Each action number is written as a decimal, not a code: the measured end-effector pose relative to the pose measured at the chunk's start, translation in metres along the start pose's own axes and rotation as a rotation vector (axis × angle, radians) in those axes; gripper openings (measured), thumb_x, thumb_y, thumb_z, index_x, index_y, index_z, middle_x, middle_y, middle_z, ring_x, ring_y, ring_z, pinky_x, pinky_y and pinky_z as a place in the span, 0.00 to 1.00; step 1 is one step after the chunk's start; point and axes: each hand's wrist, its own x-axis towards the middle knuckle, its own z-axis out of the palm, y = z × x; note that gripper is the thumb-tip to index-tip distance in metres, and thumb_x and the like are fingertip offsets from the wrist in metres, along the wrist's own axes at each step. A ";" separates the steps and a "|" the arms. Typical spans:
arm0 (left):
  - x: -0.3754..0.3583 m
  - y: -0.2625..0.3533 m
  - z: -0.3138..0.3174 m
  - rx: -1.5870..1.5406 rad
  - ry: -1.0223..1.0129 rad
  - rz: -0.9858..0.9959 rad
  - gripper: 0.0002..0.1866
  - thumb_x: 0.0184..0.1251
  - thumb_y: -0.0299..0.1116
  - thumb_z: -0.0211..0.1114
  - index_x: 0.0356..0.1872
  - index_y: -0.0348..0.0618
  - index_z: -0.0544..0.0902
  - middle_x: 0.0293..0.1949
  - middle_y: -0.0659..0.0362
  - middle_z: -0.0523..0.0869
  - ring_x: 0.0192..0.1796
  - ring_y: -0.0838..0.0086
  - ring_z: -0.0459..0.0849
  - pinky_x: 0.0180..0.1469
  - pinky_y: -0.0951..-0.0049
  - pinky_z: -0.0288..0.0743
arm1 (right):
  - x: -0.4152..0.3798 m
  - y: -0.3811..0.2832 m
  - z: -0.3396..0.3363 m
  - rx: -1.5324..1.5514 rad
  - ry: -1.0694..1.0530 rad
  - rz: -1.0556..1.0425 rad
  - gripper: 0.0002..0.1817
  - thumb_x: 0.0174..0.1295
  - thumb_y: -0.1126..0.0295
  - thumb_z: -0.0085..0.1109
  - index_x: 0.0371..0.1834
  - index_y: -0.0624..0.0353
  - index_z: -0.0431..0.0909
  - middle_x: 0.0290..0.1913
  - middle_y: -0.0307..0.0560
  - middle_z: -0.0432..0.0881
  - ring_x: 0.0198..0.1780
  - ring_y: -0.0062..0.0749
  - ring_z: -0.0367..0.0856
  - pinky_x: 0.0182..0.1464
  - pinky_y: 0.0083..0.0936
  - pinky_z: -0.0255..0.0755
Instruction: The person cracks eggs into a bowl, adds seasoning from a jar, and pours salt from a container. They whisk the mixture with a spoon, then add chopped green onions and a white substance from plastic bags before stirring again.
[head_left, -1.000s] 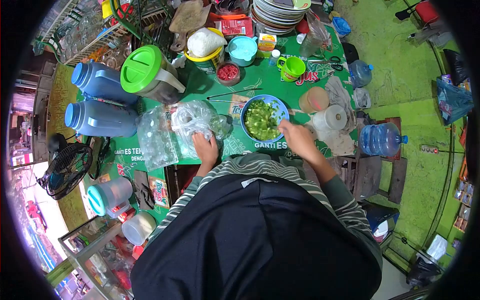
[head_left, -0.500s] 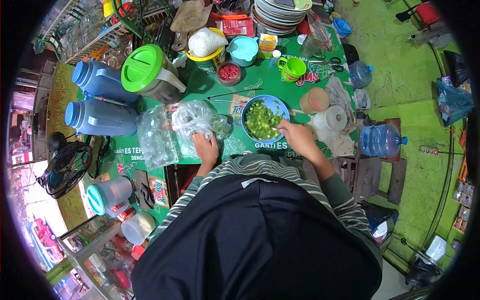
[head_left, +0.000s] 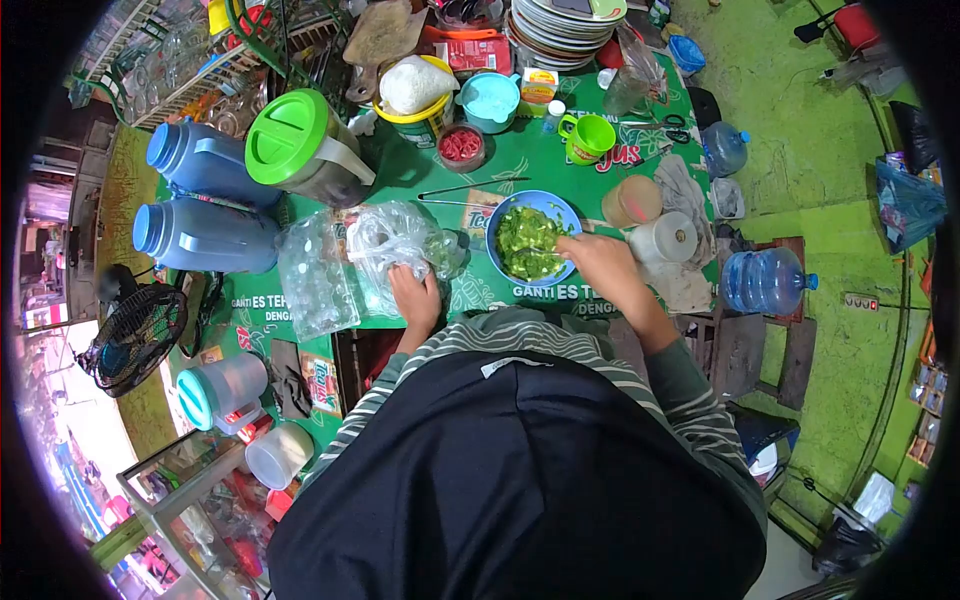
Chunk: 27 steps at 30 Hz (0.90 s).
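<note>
A blue bowl (head_left: 573,215) of chopped greens in a wet mix (head_left: 527,240) sits on the green table in front of me. My right hand (head_left: 600,268) is closed around the handle of a spoon (head_left: 556,253), whose head dips into the greens. To the left of the bowl lies a clear plastic bag (head_left: 385,232) with see-through contents I cannot make out. My left hand (head_left: 414,298) is at the bag's near edge, its fingers curled onto the plastic. Behind the bowl lie thin dark sticks (head_left: 475,188).
Blue thermos jugs (head_left: 210,238) and a green-lidded pitcher (head_left: 290,140) stand at left. Beyond the bowl are a red-filled tub (head_left: 461,147), a green cup (head_left: 588,138) and stacked plates (head_left: 562,35). Jars (head_left: 632,202) and a cloth (head_left: 685,195) are at right, scissors (head_left: 674,128) farther back.
My right hand has shifted slightly and turned, moving the spoon through the greens, whose surface has changed. My left hand stays at the bag. The whole view has shifted slightly.
</note>
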 end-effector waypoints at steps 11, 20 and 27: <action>0.000 0.003 -0.002 -0.055 0.006 -0.026 0.19 0.61 0.35 0.64 0.45 0.31 0.70 0.50 0.35 0.74 0.58 0.36 0.68 0.62 0.42 0.61 | 0.008 -0.015 0.027 -0.040 -0.053 0.455 0.08 0.68 0.64 0.53 0.41 0.56 0.77 0.30 0.58 0.85 0.33 0.58 0.85 0.35 0.53 0.75; 0.000 -0.001 0.003 -0.017 0.025 0.004 0.20 0.62 0.35 0.64 0.46 0.30 0.70 0.51 0.34 0.74 0.62 0.34 0.67 0.64 0.42 0.61 | 0.011 -0.019 0.037 0.050 -0.088 0.414 0.08 0.68 0.68 0.49 0.43 0.58 0.75 0.28 0.60 0.85 0.32 0.61 0.85 0.35 0.57 0.75; -0.001 -0.001 0.002 -0.015 -0.052 -0.049 0.20 0.62 0.36 0.64 0.46 0.31 0.70 0.52 0.35 0.74 0.63 0.36 0.66 0.64 0.42 0.60 | -0.012 -0.021 0.028 0.126 -0.149 0.262 0.07 0.70 0.65 0.50 0.45 0.53 0.74 0.30 0.57 0.85 0.32 0.60 0.84 0.34 0.54 0.74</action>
